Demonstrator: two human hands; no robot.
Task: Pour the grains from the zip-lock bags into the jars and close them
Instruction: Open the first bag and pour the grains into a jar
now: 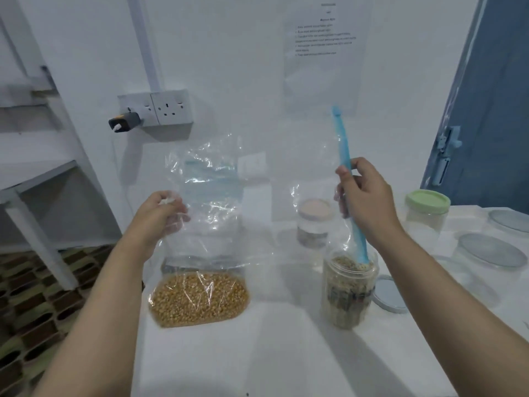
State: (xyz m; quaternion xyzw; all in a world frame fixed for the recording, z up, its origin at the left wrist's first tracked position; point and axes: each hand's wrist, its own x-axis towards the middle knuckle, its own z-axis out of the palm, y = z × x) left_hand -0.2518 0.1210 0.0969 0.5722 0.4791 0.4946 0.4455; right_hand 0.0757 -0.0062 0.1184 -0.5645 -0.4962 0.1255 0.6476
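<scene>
Both forearms reach in from the bottom of the head view over a white table (pixel 286 353). Just ahead of them on the left lies a zip-lock bag of corn kernels (pixel 199 298), resting on the tabletop near its left edge. Above it, the left hand (pixel 160 216) pinches the upper left corner of a large empty clear bag (pixel 211 202), fingers closed on the plastic, the sheet held up and stretched across towards the other hand. The right hand (pixel 366 199) is curled shut around the bag's blue zip strip (pixel 347 173), which stands nearly upright, its lower end dipping into the mouth of an open jar (pixel 349 290). That jar stands on the table under the right hand and is filled almost to the top with pale mixed grains. Its grey lid (pixel 390 295) lies flat just to its right. Behind it stands a jar with a pinkish lid (pixel 315 222), and further right a jar with a green lid (pixel 426 210). Two more jars with grey lids (pixel 492 250) sit near the right edge.
</scene>
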